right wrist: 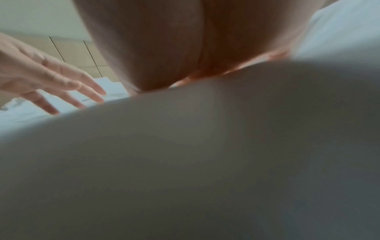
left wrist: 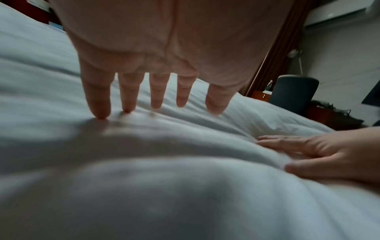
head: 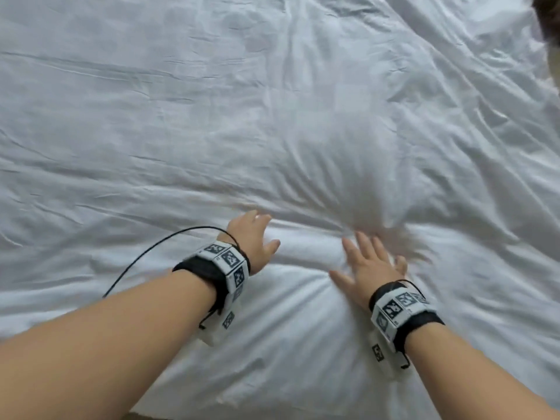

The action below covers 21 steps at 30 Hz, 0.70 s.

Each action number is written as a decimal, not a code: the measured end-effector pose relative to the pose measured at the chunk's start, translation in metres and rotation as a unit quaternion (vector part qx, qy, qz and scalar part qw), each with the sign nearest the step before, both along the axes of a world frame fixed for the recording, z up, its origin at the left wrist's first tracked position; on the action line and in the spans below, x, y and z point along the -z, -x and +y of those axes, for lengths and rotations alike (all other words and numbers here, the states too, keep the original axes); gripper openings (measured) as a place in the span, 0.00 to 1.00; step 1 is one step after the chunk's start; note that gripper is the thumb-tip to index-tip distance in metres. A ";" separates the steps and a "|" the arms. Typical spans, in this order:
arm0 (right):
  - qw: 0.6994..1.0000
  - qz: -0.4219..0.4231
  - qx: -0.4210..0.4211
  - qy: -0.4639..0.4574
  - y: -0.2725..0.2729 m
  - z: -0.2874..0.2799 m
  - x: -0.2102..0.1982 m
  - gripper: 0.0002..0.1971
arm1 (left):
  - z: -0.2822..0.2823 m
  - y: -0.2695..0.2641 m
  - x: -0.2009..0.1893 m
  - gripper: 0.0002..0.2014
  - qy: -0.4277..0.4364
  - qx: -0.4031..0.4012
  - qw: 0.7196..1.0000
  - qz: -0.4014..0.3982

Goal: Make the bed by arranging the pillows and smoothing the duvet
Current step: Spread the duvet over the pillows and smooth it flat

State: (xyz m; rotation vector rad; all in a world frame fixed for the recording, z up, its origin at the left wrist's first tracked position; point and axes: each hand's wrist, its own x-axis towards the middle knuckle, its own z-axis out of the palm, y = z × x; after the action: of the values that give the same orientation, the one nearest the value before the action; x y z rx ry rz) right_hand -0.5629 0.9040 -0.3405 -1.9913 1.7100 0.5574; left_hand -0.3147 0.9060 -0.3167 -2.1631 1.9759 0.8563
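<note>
A white, creased duvet (head: pixel 212 116) covers the whole bed. Near me it swells into a puffy ridge (head: pixel 303 298). My left hand (head: pixel 254 234) lies on the ridge's far left side, fingers straight and spread; in the left wrist view the left fingertips (left wrist: pixel 100 113) touch the fabric. My right hand (head: pixel 371 262) lies flat on the ridge's right side, fingers spread, with creases fanning out beyond it. In the right wrist view the right palm (right wrist: pixel 164 48) presses into the cloth and the left hand (right wrist: pixel 51 81) shows at the left. No separate pillow is recognisable.
A black cable (head: pixel 145 256) runs from my left wristband over the duvet. The bed's near edge (head: pixel 130 415) is at the bottom. Beyond the bed's far side stand a dark chair (left wrist: pixel 292 95) and low wooden furniture (left wrist: pixel 261 95).
</note>
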 end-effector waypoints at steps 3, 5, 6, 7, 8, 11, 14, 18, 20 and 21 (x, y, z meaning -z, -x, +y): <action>0.998 0.044 0.036 -0.014 0.099 0.018 -0.005 0.40 | 0.017 0.074 0.009 0.33 -0.096 0.015 0.992 -0.076; 0.995 0.072 0.061 -0.041 0.163 0.040 -0.011 0.40 | 0.036 0.134 0.010 0.34 -0.128 0.006 0.988 -0.088; 0.993 0.082 0.069 -0.057 0.191 0.050 -0.014 0.40 | 0.046 0.165 0.012 0.34 -0.128 0.013 0.988 -0.080; 0.991 0.094 0.071 -0.069 0.216 0.058 -0.016 0.40 | 0.056 0.198 0.011 0.33 -0.124 0.036 0.989 -0.067; 0.989 0.103 0.071 -0.074 0.238 0.061 -0.020 0.40 | 0.065 0.230 0.012 0.32 -0.122 0.069 0.989 -0.050; 0.992 0.092 0.069 -0.052 0.268 0.033 -0.037 0.27 | 0.075 0.308 -0.007 0.23 -0.144 0.167 0.975 0.030; 0.997 0.057 0.052 0.003 0.252 -0.027 -0.055 0.15 | 0.054 0.334 -0.025 0.18 -0.134 0.118 0.973 0.149; 0.991 -0.040 -0.010 0.126 0.200 -0.087 -0.053 0.18 | 0.007 0.289 -0.017 0.24 0.027 -0.020 0.996 0.084; 0.991 -0.028 -0.045 0.125 0.174 -0.104 -0.051 0.26 | 0.000 0.254 -0.007 0.34 -0.007 -0.093 0.996 -0.005; 0.991 -0.010 -0.066 0.116 0.165 -0.113 -0.048 0.29 | 0.002 0.238 -0.002 0.38 -0.051 -0.132 0.989 -0.036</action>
State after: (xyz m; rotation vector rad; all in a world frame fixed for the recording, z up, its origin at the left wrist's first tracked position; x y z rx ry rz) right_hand -0.7281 0.7915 -0.2921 -2.2780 1.7054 0.3933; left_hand -0.5528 0.9083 -0.3151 -2.3923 1.5992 0.8757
